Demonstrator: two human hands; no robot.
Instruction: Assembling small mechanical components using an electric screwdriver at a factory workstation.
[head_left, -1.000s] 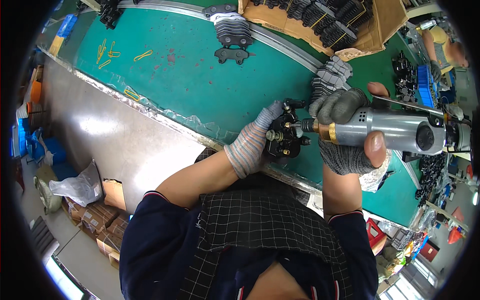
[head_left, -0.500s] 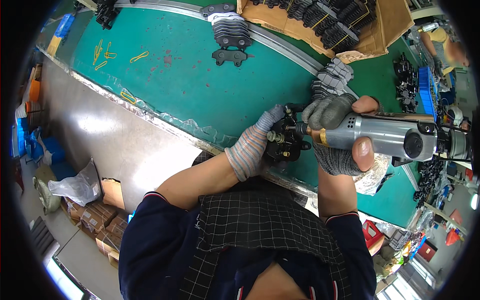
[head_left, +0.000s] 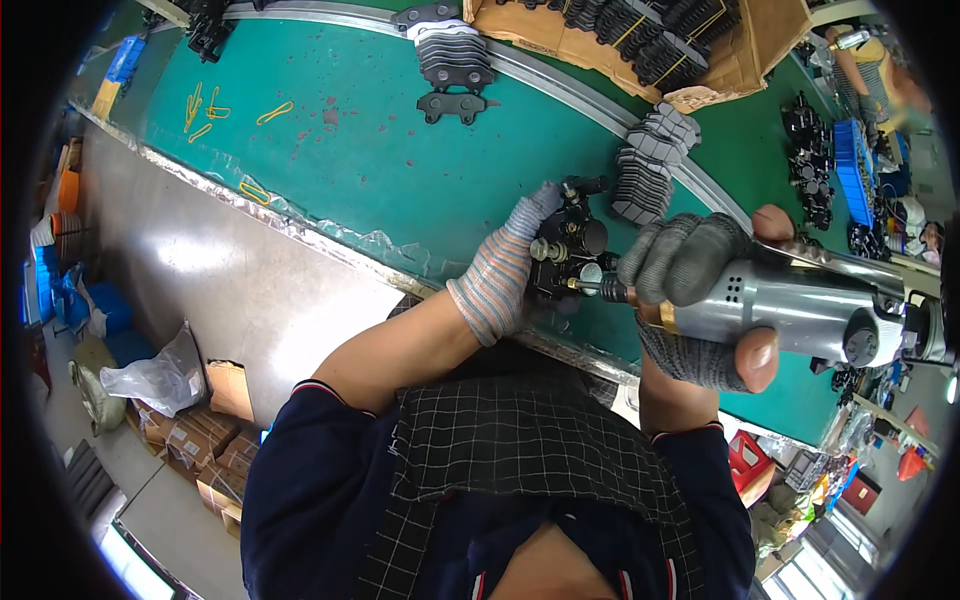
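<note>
Recorder: What has just changed?

Inspector: The driver tip [head_left: 592, 287] now stands at the lower brass-coloured fitting [head_left: 573, 284] on the black metal part [head_left: 592, 238]. Half a second ago it is at the upper position.

Recorder: Meaning for the work?

Inspector: In my judgement, work passes from the upper position to the lower one. Whether anything at the upper position is tight cannot be told.

Recorder: State of the hands?

Inspector: The gloved left hand [head_left: 500, 270] has its fingers closed on the part's left side, steadying it. The right hand [head_left: 690, 262] has its fingers wrapped around the silver power driver [head_left: 790, 312].

Recorder: Where is the part?

Inspector: Over the green bench [head_left: 350, 190], near its front edge. Whether it rests on the surface cannot be told.

Recorder: Other differences from the earlier frame?

Inspector: The driver sits lower in view, and the stack of grey pads [head_left: 645, 180] shows more fully above the right hand. The left hand's grip appears unchanged.
</note>
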